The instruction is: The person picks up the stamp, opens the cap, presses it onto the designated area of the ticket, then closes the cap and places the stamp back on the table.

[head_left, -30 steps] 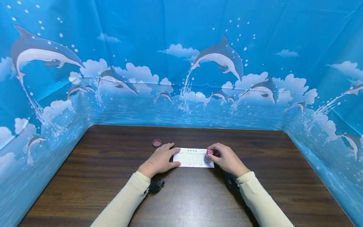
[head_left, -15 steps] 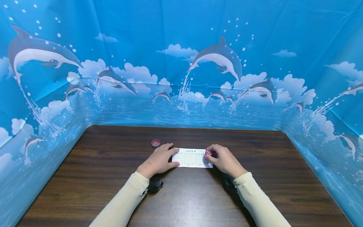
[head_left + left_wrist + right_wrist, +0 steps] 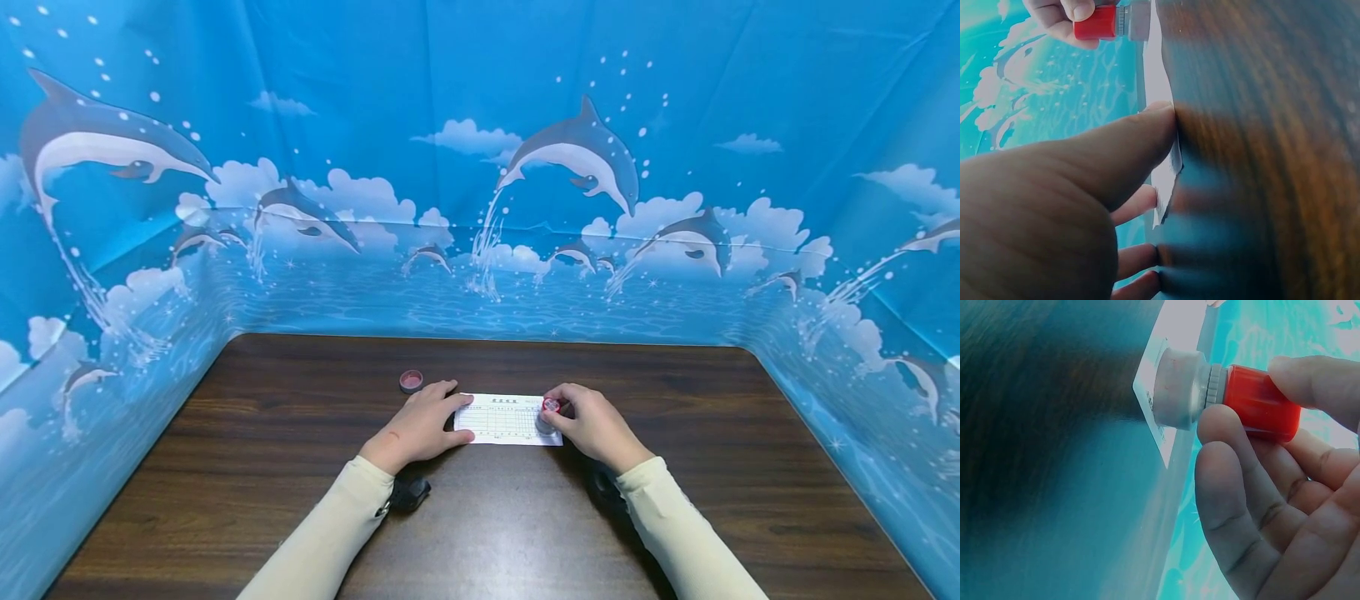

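A white printed slip [image 3: 498, 419] with a grid lies on the table. My left hand [image 3: 427, 422] rests at its left end, thumb and fingers spread fairly straight, the thumb pressing on the paper's near edge in the left wrist view. On the slip's right end stands a round stamp [image 3: 1182, 387] with a grey metal base, a ridged collar and a red handle [image 3: 1260, 403]. My right hand [image 3: 600, 425] pinches that red handle between thumb and fingers. The stamp's base meets the paper and hides the printing beneath it.
A small round ink pad [image 3: 411, 381] with a reddish inside sits just beyond the left hand. The dark wood table [image 3: 480, 533] is bordered at the back and sides by a blue dolphin-print curtain [image 3: 337, 275].
The right wrist has shifted slightly inward, while the stamp stays on the slip's right end in the same grip. The left hand keeps its place on the paper.
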`<state>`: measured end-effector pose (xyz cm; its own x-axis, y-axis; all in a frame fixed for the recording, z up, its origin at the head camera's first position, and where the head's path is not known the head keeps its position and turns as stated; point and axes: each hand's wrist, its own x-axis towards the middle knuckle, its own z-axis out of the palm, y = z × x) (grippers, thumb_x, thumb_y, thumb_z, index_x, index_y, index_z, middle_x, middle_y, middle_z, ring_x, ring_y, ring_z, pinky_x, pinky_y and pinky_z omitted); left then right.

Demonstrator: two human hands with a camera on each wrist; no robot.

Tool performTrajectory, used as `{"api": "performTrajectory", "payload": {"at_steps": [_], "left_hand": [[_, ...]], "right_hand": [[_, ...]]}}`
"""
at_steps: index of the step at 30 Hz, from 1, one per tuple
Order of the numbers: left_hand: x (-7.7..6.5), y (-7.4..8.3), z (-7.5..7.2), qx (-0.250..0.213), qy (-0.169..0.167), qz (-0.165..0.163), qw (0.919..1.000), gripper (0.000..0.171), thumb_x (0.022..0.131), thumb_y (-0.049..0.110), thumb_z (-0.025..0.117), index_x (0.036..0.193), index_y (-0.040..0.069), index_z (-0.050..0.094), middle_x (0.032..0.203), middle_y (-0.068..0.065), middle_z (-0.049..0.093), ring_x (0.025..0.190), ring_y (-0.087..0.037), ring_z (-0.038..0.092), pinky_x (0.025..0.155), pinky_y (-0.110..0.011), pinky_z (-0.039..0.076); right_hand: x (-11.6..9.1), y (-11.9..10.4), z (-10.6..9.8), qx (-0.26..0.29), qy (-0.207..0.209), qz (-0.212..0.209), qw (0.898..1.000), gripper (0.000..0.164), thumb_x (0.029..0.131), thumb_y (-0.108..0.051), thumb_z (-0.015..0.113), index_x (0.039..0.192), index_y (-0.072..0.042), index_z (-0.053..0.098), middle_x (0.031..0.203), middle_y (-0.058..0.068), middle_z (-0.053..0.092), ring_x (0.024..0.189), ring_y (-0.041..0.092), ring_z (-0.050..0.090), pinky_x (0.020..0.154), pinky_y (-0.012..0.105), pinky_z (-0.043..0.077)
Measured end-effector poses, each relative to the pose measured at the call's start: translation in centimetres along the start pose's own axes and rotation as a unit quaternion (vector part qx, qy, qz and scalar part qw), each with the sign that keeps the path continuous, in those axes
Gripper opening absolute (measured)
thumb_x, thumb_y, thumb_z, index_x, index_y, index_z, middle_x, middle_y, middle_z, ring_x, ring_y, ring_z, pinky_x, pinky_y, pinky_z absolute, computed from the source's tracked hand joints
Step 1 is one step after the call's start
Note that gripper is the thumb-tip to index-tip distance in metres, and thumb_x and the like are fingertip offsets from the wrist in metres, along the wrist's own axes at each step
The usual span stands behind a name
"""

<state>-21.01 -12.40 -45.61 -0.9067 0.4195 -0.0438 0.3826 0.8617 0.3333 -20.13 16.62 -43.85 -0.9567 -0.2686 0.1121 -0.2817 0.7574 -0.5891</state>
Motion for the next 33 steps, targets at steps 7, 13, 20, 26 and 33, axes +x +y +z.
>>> {"api": "performTrajectory", "payload": {"at_steps": [7, 13, 20, 26, 33], "left_hand": [[-0.08, 0.03, -0.04, -0.002, 0.001, 0.001, 1.0000, 0.065, 0.096, 0.048, 0.072, 0.152, 0.018, 0.055, 0.162, -0.019, 0.039, 0.151, -0.038, 0.033, 0.122, -0.056, 0.028], [-0.13, 0.01, -0.12, -0.008, 0.001, 0.004, 1.0000, 0.065, 0.096, 0.047, 0.072, 0.152, 0.017, 0.054, 0.161, -0.020, 0.039, 0.151, -0.038, 0.033, 0.122, -0.057, 0.027], [-0.08, 0.02, -0.12, -0.012, -0.001, 0.003, 0.9999, 0.065, 0.096, 0.047, 0.072, 0.152, 0.017, 0.054, 0.162, -0.020, 0.039, 0.152, -0.038, 0.032, 0.122, -0.057, 0.026], [-0.10, 0.02, -0.07, -0.010, 0.001, 0.001, 0.9999, 0.065, 0.096, 0.047, 0.072, 0.152, 0.018, 0.054, 0.162, -0.019, 0.039, 0.152, -0.038, 0.033, 0.122, -0.057, 0.026], [-0.07, 0.00, -0.01, -0.009, 0.004, 0.001, 0.9999, 0.065, 0.096, 0.047, 0.072, 0.151, 0.018, 0.055, 0.161, -0.019, 0.039, 0.151, -0.038, 0.033, 0.122, -0.057, 0.026]], "right_hand": [[0.02, -0.04, 0.06, 0.003, -0.001, 0.001, 1.000, 0.016, 0.094, -0.019, 0.079, 0.107, -0.012, 0.074, 0.091, -0.003, 0.066, 0.076, 0.013, 0.056, 0.066, 0.031, 0.049], [-0.02, -0.11, 0.08, -0.022, 0.004, -0.008, 1.000, 0.015, 0.094, -0.020, 0.078, 0.106, -0.013, 0.074, 0.090, -0.005, 0.065, 0.076, 0.012, 0.055, 0.066, 0.031, 0.048], [-0.03, -0.15, 0.06, -0.023, 0.005, -0.010, 1.000, 0.015, 0.094, -0.020, 0.078, 0.106, -0.013, 0.074, 0.091, -0.005, 0.065, 0.076, 0.011, 0.055, 0.067, 0.031, 0.049], [-0.08, -0.15, -0.02, -0.016, 0.005, -0.010, 1.000, 0.015, 0.094, -0.019, 0.079, 0.106, -0.012, 0.074, 0.090, -0.005, 0.066, 0.076, 0.012, 0.056, 0.065, 0.031, 0.048], [-0.09, -0.10, -0.01, -0.015, 0.004, -0.010, 1.000, 0.014, 0.094, -0.020, 0.078, 0.106, -0.013, 0.074, 0.091, -0.005, 0.066, 0.076, 0.012, 0.056, 0.067, 0.031, 0.049]]}}
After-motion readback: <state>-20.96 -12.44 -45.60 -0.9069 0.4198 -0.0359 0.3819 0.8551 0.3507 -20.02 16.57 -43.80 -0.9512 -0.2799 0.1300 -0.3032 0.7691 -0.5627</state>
